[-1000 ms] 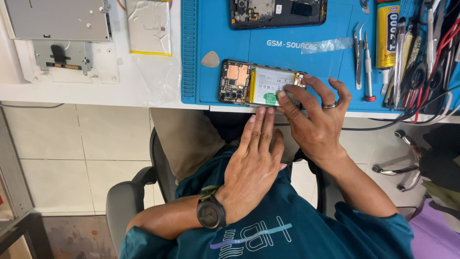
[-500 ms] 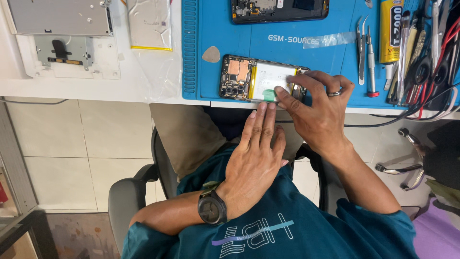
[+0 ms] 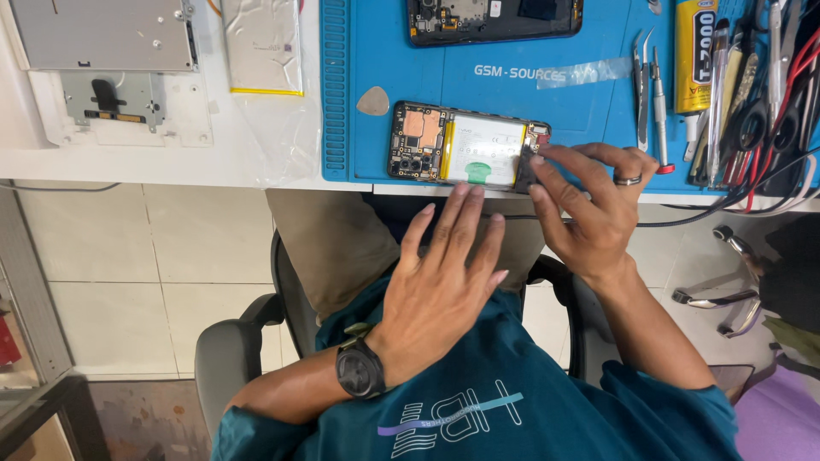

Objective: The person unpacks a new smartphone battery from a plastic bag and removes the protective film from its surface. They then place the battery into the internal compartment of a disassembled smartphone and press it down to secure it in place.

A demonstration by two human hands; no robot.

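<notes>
A blue mat (image 3: 598,94) covers the desk (image 3: 171,166) at twelve o'clock, and an opened phone (image 3: 465,145) (back off, battery showing) lies at its near edge. The right hand (image 3: 589,205) meets the phone's right end, fingertips (image 3: 536,160) pinched on a small dark part there. The left hand (image 3: 444,282) lies flat and spread at six o'clock of the phone, holding nothing. A grey pick (image 3: 372,102) sits at ten o'clock of the phone.

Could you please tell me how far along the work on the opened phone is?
Done: the opened phone with white battery lies back-off on the blue mat. In hand: right hand fingers its right end; left hand rests flat. Left: no cover is fitted.
</notes>
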